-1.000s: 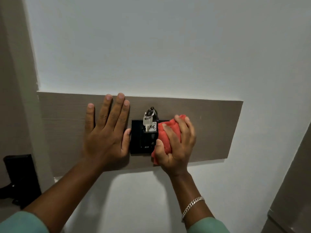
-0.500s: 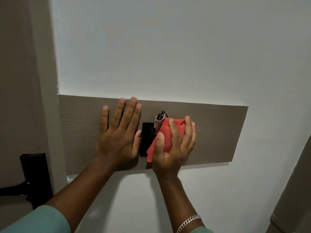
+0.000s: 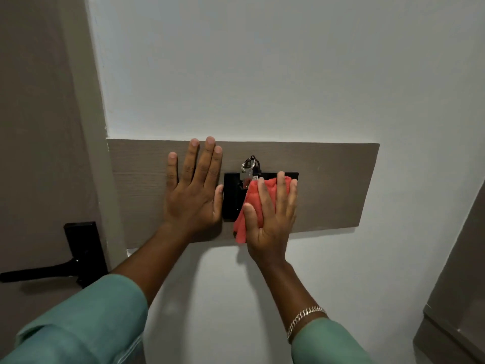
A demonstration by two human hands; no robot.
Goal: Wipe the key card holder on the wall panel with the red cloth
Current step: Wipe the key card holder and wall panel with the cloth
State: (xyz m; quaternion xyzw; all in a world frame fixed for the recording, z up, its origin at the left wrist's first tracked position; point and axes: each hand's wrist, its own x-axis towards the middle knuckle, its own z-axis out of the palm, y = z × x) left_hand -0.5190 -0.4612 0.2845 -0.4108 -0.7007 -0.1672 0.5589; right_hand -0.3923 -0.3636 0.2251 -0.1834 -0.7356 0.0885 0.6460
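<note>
Right hand (image 3: 270,208) presses cloth (image 3: 253,203) flat on holder (image 3: 231,195), frame centre. Left hand (image 3: 194,190) spread on panel (image 3: 328,185). Work round key ring (image 3: 248,164); press lightly.

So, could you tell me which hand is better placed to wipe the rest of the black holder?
The right hand: it already presses the red cloth on the key card holder. The left hand lies flat on the wall panel, empty.

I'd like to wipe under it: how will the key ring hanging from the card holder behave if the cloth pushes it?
The key ring probably swings aside easily, since it hangs loose above the black card holder. Its metal looks stiff, so the red cloth might snag it.
</note>
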